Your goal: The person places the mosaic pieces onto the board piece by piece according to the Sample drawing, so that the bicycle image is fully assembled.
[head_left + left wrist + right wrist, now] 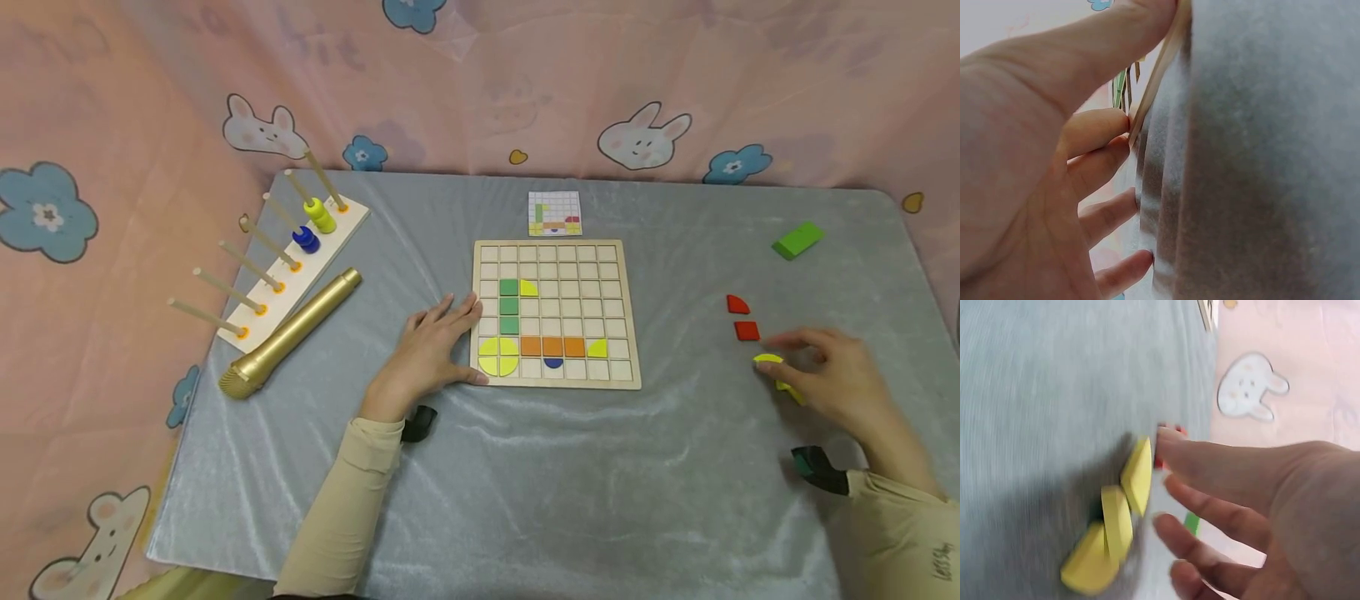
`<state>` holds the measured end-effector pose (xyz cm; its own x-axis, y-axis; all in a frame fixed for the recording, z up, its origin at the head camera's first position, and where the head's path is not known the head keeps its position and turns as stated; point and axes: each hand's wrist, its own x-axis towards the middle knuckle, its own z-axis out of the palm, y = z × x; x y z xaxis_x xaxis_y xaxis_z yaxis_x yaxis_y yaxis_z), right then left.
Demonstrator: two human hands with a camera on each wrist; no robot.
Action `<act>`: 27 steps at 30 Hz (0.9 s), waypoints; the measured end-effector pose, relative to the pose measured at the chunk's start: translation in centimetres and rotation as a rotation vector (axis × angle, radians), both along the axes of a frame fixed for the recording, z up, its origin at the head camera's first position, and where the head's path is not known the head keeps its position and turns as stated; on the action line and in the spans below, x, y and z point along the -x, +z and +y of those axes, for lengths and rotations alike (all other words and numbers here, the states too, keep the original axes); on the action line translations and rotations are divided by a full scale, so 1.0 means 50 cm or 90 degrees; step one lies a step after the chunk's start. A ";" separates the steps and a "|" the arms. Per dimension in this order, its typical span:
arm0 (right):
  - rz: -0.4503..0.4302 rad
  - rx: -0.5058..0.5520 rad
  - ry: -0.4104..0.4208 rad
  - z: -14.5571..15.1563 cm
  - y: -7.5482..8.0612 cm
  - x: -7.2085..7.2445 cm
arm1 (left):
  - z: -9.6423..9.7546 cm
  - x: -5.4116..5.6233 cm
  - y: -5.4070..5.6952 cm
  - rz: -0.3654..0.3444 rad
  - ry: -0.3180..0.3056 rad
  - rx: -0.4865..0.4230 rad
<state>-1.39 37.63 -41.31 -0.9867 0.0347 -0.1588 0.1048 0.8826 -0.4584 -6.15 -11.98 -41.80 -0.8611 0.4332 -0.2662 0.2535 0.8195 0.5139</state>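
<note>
A square wooden grid board (555, 314) lies mid-table, with green, yellow, orange and blue flat pieces on its cells. My left hand (423, 358) rests at its left side, fingers spread, fingertips along the edge and thumb at the lower left corner. In the left wrist view the board's edge (1147, 100) meets the thumb and upper fingers. My right hand (843, 383) is over a few yellow pieces (791, 392), with thumb and fingers apart. The right wrist view shows these yellow pieces (1138, 478) beside the thumb. A red square (747, 331) and a red quarter-circle (738, 304) lie just beyond.
A pattern card (555, 213) lies behind the board. On the left are a white peg stand (258, 321) with yellow and blue rings and a gold microphone (292, 333). A green block (798, 241) lies at the back right. A patterned curtain (480, 92) hangs behind the table.
</note>
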 end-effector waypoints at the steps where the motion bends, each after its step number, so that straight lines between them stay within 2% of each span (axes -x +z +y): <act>1: -0.010 -0.008 0.002 0.006 0.000 -0.003 | 0.000 0.000 0.000 0.000 0.000 0.001; 4: -0.032 -0.035 -0.002 0.016 0.000 -0.009 | 0.001 0.001 0.001 -0.001 0.000 0.003; 7: -0.030 -0.047 -0.003 0.021 -0.001 -0.011 | 0.001 0.001 0.003 -0.004 0.002 0.004; 15: -0.028 -0.035 -0.017 0.017 -0.005 -0.014 | 0.001 0.000 0.003 -0.008 0.002 0.000; 23: 0.000 -0.012 -0.035 0.012 -0.009 -0.020 | 0.001 0.000 0.001 -0.005 0.003 -0.002; 27: -0.012 -0.002 -0.058 0.005 -0.006 -0.021 | 0.001 0.001 0.001 -0.004 0.002 -0.002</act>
<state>-0.37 37.86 -41.61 -0.9762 0.1245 -0.1775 0.1933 0.8708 -0.4521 -6.17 -11.93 -41.77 -0.8608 0.4312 -0.2702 0.2471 0.8184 0.5188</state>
